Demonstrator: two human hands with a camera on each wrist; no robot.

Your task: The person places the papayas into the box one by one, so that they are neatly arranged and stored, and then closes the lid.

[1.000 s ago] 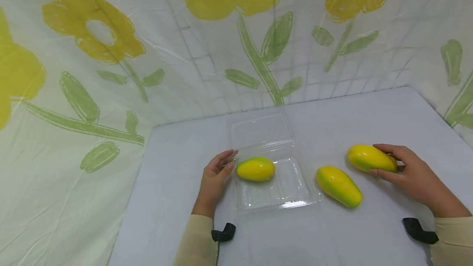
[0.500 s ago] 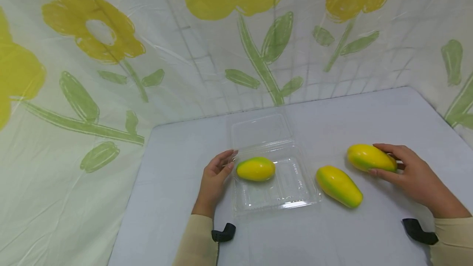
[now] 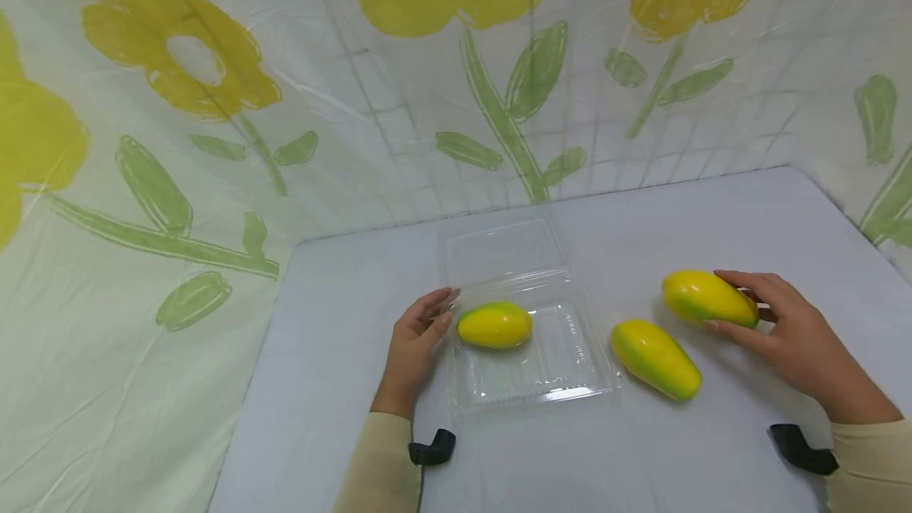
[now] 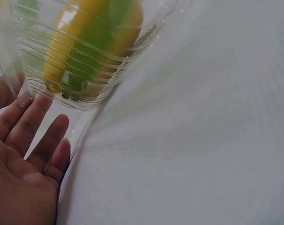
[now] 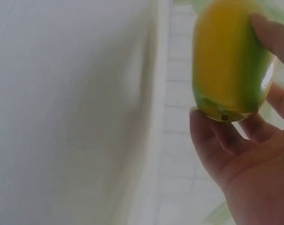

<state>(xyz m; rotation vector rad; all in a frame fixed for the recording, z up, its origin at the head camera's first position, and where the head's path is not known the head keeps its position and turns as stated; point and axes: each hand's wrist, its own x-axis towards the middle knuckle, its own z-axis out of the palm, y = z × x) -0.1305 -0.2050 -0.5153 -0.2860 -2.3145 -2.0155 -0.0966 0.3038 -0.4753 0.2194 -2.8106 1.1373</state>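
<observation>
An open clear plastic clamshell box (image 3: 570,374) lies on the white table, with one yellow-green mango (image 3: 494,324) inside its tray. My left hand (image 3: 443,309) rests against the box's left edge. Its fingers (image 4: 36,122) lie straight beside the ribbed wall, with that mango (image 4: 92,42) seen through it. A second mango (image 3: 655,359) lies on the table just right of the box. My right hand (image 3: 721,301) grips a third mango (image 3: 694,297) and holds it slightly off the table. In the right wrist view its fingers (image 5: 226,136) curl under this mango (image 5: 226,61).
A flower-printed plastic sheet (image 3: 214,101) hangs behind and to the left of the table. The table's far edge (image 3: 641,188) meets it. The box's lid (image 3: 499,248) lies flat behind the tray. Bare tabletop (image 3: 606,457) lies in front of the box.
My right hand has raised its mango a little and carried it slightly left. The left hand, the box and the other two mangoes have stayed put.
</observation>
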